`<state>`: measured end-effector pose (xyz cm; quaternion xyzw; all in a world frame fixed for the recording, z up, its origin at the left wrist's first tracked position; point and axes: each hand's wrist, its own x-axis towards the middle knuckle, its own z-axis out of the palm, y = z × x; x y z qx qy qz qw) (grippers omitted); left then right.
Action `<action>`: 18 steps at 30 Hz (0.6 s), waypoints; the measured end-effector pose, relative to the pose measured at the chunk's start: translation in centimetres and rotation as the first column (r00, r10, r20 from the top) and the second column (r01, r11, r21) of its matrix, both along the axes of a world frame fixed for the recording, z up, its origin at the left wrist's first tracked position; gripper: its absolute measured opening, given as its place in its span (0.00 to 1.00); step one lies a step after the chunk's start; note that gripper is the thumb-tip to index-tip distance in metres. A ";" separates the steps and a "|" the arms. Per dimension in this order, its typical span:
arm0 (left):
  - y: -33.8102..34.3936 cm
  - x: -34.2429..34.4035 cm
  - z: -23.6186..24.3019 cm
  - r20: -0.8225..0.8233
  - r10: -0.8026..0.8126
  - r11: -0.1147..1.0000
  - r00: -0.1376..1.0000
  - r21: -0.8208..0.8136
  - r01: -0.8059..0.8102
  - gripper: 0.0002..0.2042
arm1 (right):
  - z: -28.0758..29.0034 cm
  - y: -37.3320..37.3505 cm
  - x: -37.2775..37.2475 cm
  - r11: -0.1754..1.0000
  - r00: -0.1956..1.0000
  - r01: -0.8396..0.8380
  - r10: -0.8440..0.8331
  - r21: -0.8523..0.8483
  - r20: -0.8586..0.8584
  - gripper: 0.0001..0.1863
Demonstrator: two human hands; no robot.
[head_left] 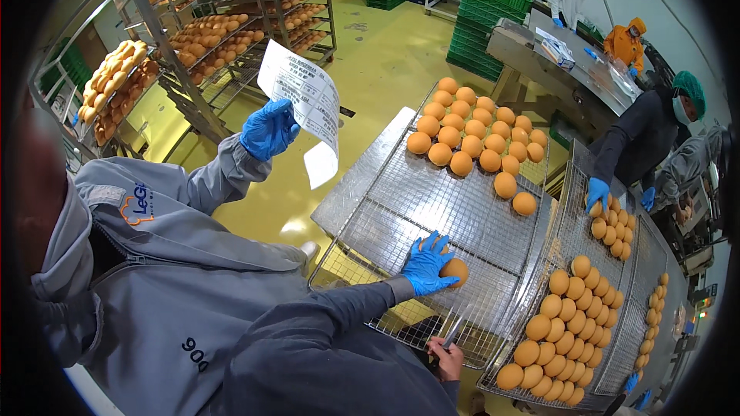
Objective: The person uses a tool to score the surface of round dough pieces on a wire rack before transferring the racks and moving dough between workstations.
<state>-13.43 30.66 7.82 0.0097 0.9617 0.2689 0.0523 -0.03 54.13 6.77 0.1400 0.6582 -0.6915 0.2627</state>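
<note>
My left hand [430,268], in a blue glove, curves over round golden-brown buns on a wire rack [362,258]. One bun [455,272] shows beside its thumb; others are mostly covered by the fingers. At the lower edge, my bare right hand [447,360] is closed on a slim tool [455,330] that points upward; its exact kind is unclear. More buns [472,135] sit in rows at the rack's far end. To my left, a co-worker in a grey jacket holds up a printed paper [302,96] in a blue-gloved hand [270,129].
Another rack of buns [566,331] stands to the right, where a co-worker's gloved hand [597,194] touches more buns. A tall trolley [258,31] of loaded trays is at the far left. Green crates [482,27] are stacked beside a metal worktable [532,42]. Other people work behind.
</note>
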 end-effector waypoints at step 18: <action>-0.3 0.1 -0.5 -0.057 -0.023 1.000 0.998 0.011 0.023 0.38 | 0.7 0.2 0.9 0.996 0.994 0.076 -0.072 -0.047 0.084 0.10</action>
